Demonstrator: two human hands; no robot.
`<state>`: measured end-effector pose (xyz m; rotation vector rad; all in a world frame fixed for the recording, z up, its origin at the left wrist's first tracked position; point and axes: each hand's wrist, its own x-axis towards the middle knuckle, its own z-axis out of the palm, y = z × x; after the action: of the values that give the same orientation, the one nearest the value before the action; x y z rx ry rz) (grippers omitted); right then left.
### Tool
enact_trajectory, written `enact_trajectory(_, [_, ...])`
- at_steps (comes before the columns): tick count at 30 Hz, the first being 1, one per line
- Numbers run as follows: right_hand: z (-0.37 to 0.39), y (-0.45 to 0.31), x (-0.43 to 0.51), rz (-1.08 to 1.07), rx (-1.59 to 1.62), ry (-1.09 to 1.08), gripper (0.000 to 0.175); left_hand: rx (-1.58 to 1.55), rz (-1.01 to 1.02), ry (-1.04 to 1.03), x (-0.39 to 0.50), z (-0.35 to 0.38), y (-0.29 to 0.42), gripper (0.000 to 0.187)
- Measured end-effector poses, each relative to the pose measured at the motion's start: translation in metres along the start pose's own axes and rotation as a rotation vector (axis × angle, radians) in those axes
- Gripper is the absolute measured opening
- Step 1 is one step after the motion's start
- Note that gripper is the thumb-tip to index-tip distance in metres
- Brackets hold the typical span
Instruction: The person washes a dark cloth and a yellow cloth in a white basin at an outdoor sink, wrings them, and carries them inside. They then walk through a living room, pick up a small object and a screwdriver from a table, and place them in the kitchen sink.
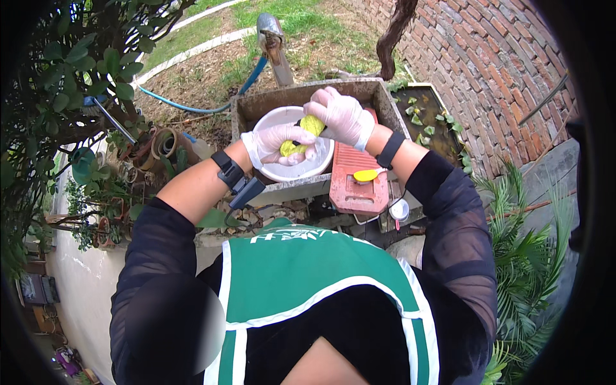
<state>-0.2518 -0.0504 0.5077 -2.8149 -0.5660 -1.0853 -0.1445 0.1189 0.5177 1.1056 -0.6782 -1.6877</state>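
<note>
Both hands wear thin, translucent gloves and are raised over a white plastic basin [327, 166] inside a concrete sink. My left hand [284, 142] grips the lower part of a crumpled yellow and black cloth item [313, 124]. Its upper part is in my right hand [337, 113], whose fingers are bent over it. Whether the item is one piece or a pair, I cannot tell. A red washboard [353, 154] leans across the sink's near rim, to the right of the basin. On its lower part lies a brush with a yellow back [365, 175], near my right wrist.
The concrete sink [274, 192] has thick walls around the basin. A small white cup [399, 210] stands right of the washboard's lower end. Potted plants [166, 143] crowd the left, and a blue hose [192, 109] runs behind. A planted water trough [426, 115] adjoins the right.
</note>
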Motion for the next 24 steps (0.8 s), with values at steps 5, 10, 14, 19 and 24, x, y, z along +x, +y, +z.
enact_trajectory(5, [-0.019, 0.019, 0.024, -0.062, -0.049, 0.100, 0.036, 0.227, 0.111, -0.120, -0.010, 0.013, 0.036, 0.043])
enact_trajectory(10, [-0.046, 0.019, 0.044, -0.117, -0.041, 0.204, 0.039, 0.295, 0.197, -0.168, -0.025, 0.033, 0.053, 0.048])
enact_trajectory(14, [-0.063, 0.013, 0.055, 0.029, 0.001, -0.174, 0.012, 0.502, 0.108, 0.150, -0.025, 0.042, 0.062, 0.024])
enact_trajectory(19, [-0.056, 0.021, 0.065, 0.107, -0.124, -0.290, 0.012, 0.861, 0.186, 0.370, -0.015, 0.034, 0.067, 0.034])
enact_trajectory(24, [-0.025, 0.032, 0.060, 0.192, -0.205, -0.320, 0.034, 1.160, 0.356, 0.625, 0.008, 0.008, 0.059, 0.061])
